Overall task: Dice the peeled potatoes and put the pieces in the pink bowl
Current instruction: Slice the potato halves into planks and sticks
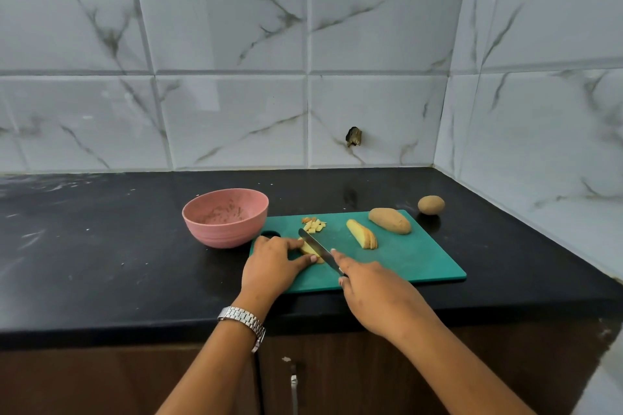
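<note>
On the green cutting board (411, 263) my left hand (273, 263) holds a pale potato piece (308, 249) between fingers and thumb. My right hand (374, 293) grips a knife (317, 248) with the forefinger along its back; the blade lies across that piece. A small heap of diced potato (314, 225) sits just beyond the blade. A sliced potato half (362, 233) lies mid-board, and a whole potato (390, 220) lies at the board's far right. The pink bowl (225, 216) stands left of the board, holding no potato that I can see.
A small round potato (431, 204) lies on the black counter (101, 246) past the board's right corner. Marble-tiled walls close the back and right side. The counter's front edge runs just below my wrists, above a cabinet door with a handle (294, 387).
</note>
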